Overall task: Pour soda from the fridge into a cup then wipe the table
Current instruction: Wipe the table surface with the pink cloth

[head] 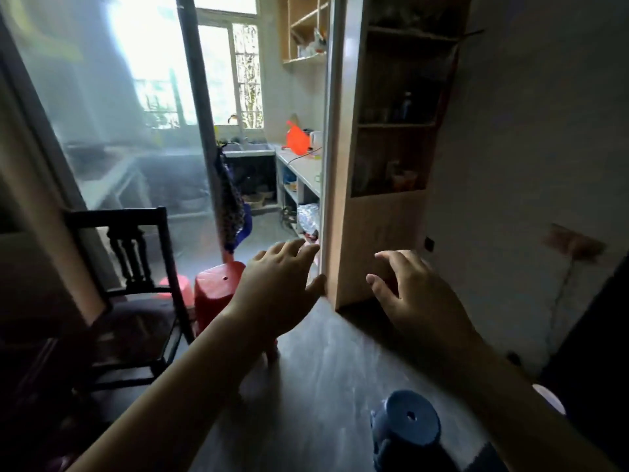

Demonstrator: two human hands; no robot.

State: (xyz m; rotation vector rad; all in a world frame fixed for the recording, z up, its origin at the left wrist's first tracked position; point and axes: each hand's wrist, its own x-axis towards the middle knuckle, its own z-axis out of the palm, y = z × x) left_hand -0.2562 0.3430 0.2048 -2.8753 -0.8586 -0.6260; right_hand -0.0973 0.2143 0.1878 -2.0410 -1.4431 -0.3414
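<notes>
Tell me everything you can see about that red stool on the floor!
The red stool looks like smooth moulded plastic, with a flat top that has one small round hole in it. It stands upright on the grey floor, in front of the kitchen doorway and right beside a dark wooden chair. The person's left hand and forearm reach across in front of it and hide its right side and most of its legs. Whether the hand touches it cannot be told.

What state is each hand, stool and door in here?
Left hand: empty, fingers spread.
Right hand: empty, fingers curled.
Red stool: upright on floor.
Blue stool: upright on floor.
Sliding glass door: slid partly open.
Dark wooden chair: upright, unoccupied.
</notes>
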